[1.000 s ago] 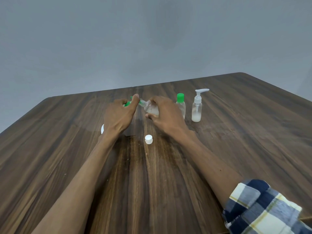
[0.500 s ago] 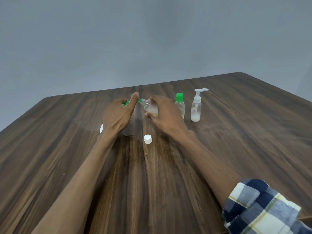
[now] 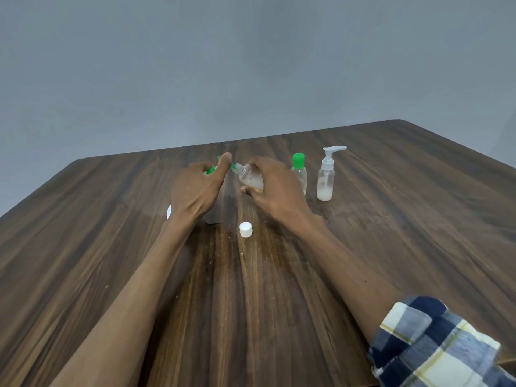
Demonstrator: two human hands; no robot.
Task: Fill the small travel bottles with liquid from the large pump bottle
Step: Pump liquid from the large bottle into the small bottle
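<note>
Left hand (image 3: 195,191) grips green pump nozzle (image 3: 233,165) | right hand (image 3: 275,188) holds tilted clear plastic travel bottle (image 3: 250,177) above table (image 3: 391,247) | risk: nozzle leaves narrow neck, liquid spills.

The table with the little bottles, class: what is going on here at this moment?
A person's right hand holds a small clear bottle tilted, neck against a green nozzle held in the left hand. A loose white cap lies on the wooden table. A green-capped bottle and a white pump bottle stand upright to the right, untouched.
</note>
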